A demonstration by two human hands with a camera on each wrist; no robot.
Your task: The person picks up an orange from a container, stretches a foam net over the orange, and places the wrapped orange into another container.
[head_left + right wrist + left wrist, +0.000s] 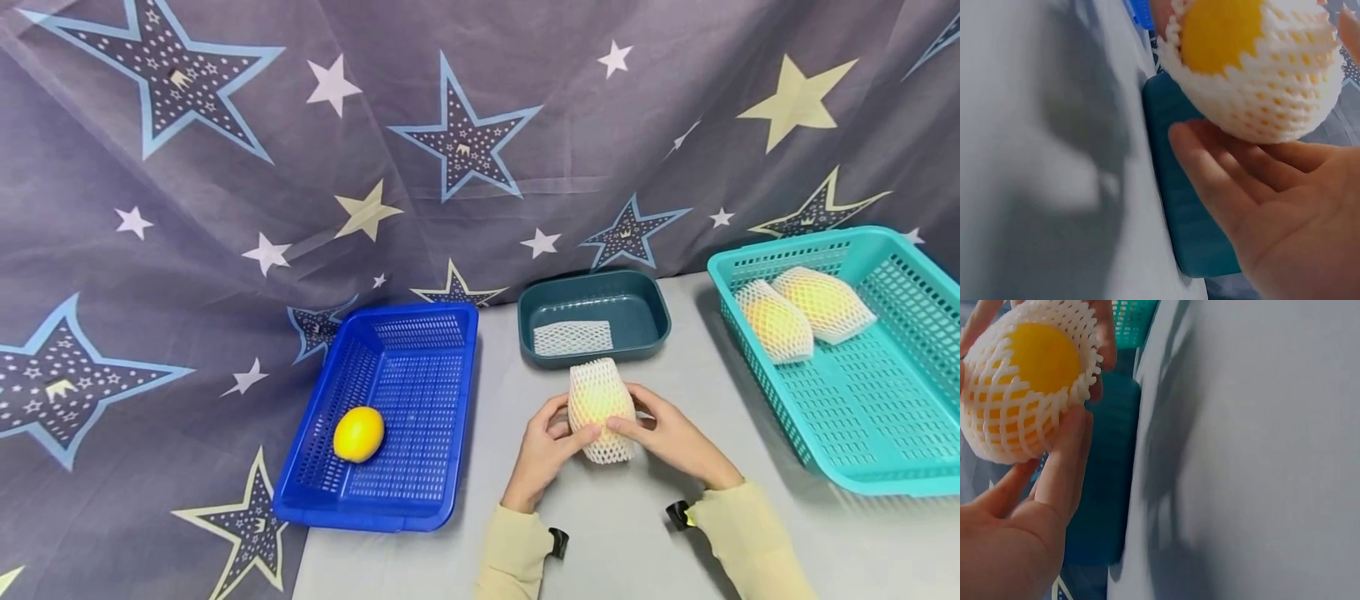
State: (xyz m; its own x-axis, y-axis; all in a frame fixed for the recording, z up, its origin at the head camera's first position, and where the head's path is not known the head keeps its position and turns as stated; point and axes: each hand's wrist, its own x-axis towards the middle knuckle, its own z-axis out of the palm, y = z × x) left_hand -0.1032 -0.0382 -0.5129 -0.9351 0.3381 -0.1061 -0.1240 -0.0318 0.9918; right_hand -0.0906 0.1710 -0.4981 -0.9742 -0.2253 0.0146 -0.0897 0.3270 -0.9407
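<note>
Between both hands, a round yellow fruit in a white foam net sleeve (pixel 600 404) is held above the table. My left hand (pixel 547 450) grips its left side, thumb in front and fingers behind. My right hand (pixel 667 433) holds the right side, its thumb on the front of the net. In the left wrist view, bare yellow skin of the fruit (pixel 1044 359) shows through the sleeve's open end. The right wrist view shows the right fingers (pixel 1210 169) under the netted fruit (pixel 1285 81). Just behind the hands is a dark teal tray (pixel 637 321) with an unfilled foam net (pixel 573 337).
On the left, a blue basket (pixel 465 400) contains one bare yellow fruit (pixel 358 434). A turquoise basket (pixel 862 417) at right holds two netted fruits, one (pixel 776 323) nearer and one (pixel 825 304) farther. A star-patterned curtain (pixel 525 150) hangs behind the grey-white table (pixel 390 567).
</note>
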